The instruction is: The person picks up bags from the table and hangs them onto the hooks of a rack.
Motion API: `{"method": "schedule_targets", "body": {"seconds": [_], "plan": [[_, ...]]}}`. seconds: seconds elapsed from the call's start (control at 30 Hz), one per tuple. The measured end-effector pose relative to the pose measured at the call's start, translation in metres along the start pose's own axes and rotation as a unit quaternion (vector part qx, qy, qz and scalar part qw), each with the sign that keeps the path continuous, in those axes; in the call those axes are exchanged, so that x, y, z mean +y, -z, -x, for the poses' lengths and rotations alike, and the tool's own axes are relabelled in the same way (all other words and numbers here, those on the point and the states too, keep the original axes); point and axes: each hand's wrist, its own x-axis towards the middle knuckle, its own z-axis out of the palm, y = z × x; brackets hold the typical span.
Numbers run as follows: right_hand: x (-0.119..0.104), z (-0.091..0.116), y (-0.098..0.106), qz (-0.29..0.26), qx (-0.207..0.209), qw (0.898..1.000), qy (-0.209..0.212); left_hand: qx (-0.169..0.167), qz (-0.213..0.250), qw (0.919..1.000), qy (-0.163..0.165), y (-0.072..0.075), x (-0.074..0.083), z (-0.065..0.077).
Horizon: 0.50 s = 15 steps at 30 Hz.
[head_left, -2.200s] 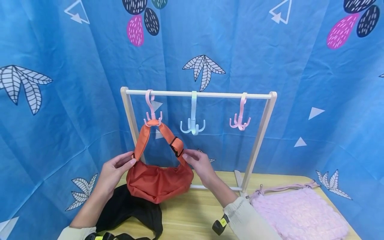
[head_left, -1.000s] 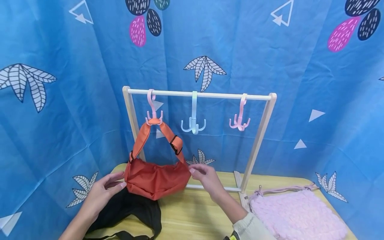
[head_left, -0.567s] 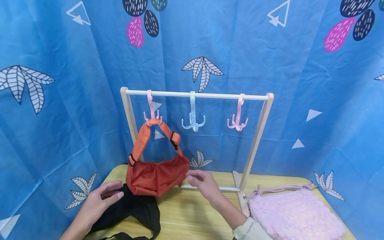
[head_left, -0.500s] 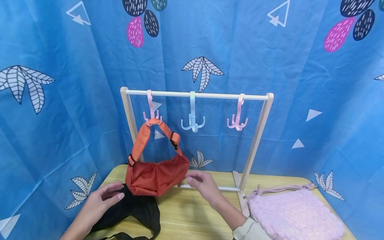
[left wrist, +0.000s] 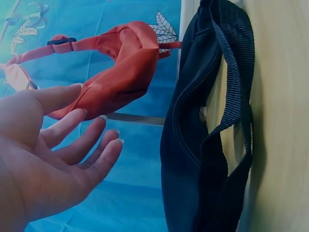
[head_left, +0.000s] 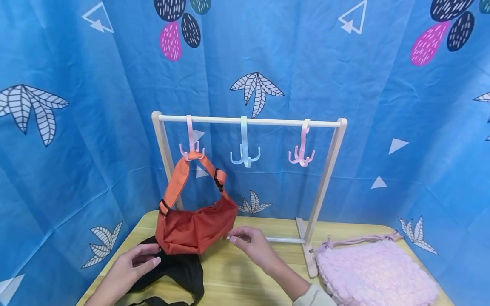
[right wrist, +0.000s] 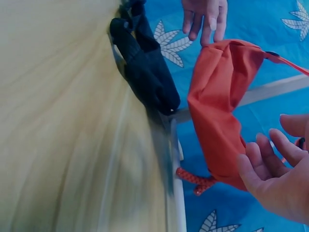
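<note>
A red-orange shoulder bag [head_left: 197, 227] hangs by its strap from the left pink hook [head_left: 190, 134], its right end higher than its left. My left hand [head_left: 132, 265] is at the bag's lower left corner, fingers loosely bent and holding nothing. In the left wrist view, that hand's fingertips overlap the bag [left wrist: 123, 79]. Beside the bag's lower right side is my right hand [head_left: 256, 248], also gripping nothing. The right wrist view has this hand [right wrist: 280, 176] with relaxed fingers right at the fabric, near a red cord [right wrist: 193, 180] dangling from the bag.
Under the hanging bag, a black bag [head_left: 180, 265] lies on the wooden table [head_left: 237, 272]. A fluffy pink bag [head_left: 379, 270] lies at the right. The rack's top bar [head_left: 275, 122] also carries a blue hook [head_left: 245, 146] and another pink hook [head_left: 303, 142]. Blue patterned cloth surrounds the table.
Both hands have let go of the bag's strap ends and moved down along its sides. The bag has tilted, its left end lower, and turned a little on the hook.
</note>
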Motion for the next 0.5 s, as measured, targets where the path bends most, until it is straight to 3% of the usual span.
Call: {"method": "schedule_targets", "body": {"seconds": [0.13, 0.3, 0.5], "plan": [[0.0, 0.002, -0.008, 0.021, -0.015, 1.0, 0.01, -0.016, -0.014, 0.9997, 0.008, -0.002, -0.002, 0.001], [-0.001, 0.004, -0.019, 0.034, -0.033, 0.999, 0.01, -0.045, -0.039, 0.998, -0.017, 0.0, -0.007, 0.003], [0.0, 0.006, -0.035, 0.023, -0.053, 0.998, 0.03, -0.131, -0.052, 0.9876, -0.068, 0.006, -0.019, 0.006]]}}
